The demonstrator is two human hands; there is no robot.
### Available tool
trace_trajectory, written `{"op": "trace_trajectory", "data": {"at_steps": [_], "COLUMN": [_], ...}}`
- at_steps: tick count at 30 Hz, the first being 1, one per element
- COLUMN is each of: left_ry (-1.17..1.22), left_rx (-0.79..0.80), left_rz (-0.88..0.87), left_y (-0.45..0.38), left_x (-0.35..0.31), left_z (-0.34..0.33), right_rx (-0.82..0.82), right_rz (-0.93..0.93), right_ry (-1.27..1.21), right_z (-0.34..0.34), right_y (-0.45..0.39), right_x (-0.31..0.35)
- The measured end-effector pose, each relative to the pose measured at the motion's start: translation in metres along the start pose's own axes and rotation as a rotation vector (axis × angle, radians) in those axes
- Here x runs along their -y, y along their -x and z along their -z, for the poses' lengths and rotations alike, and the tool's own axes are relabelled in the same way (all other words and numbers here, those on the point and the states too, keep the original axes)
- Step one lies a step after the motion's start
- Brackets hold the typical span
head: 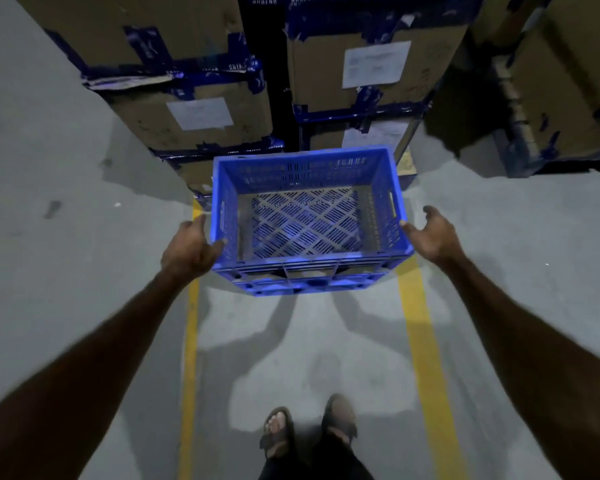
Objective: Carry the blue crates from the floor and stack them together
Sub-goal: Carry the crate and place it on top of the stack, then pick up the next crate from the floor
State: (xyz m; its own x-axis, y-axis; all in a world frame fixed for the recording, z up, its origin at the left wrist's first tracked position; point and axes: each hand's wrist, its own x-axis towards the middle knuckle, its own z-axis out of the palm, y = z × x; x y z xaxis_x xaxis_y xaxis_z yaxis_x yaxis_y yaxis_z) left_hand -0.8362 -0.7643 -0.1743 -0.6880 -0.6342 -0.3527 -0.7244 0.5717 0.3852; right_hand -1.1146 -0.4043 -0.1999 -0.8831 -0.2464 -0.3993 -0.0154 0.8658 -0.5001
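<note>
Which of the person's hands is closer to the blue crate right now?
Left. The left hand presses against the crate at its left wall near the front corner. The right hand is open beside the right wall, only its fingertips reaching the rim.

An empty blue slotted crate [307,216] sits upright, open side up, before stacked boxes, between yellow floor lines.
</note>
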Motion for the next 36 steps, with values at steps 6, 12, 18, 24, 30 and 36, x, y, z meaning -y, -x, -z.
{"op": "trace_trajectory", "data": {"at_steps": [6,12,18,24,30,36], "left_ry": [-0.073,-0.046,0.007,0.069,0.178,0.193], "left_rx": [0.018,-0.112,-0.191,-0.212,-0.212,-0.085], "left_rz": [-0.107,-0.209,-0.318,-0.326,-0.437,-0.534], "left_y": [0.135,0.205,0.253,0.305,0.363,0.406], "left_x": [0.008,-0.027,-0.039,-0.029,-0.006,-0.006], "left_z": [-0.01,-0.003,0.012,0.031,0.034,0.022], "right_rx": [0.03,-0.018,-0.09,-0.227,-0.353,-0.44], "right_rz": [-0.042,0.048,0.12,0.184,0.076,-0.054], "right_ry": [-0.033,-0.03,-0.078,-0.144,-0.235,-0.294], "right_z": [0.014,0.024,0.033,0.032,0.019,0.006], "right_y": [0.136,0.204,0.263,0.355,0.458,0.558], "right_x": [-0.036,-0.037,-0.025,-0.025,-0.04,-0.07]}}
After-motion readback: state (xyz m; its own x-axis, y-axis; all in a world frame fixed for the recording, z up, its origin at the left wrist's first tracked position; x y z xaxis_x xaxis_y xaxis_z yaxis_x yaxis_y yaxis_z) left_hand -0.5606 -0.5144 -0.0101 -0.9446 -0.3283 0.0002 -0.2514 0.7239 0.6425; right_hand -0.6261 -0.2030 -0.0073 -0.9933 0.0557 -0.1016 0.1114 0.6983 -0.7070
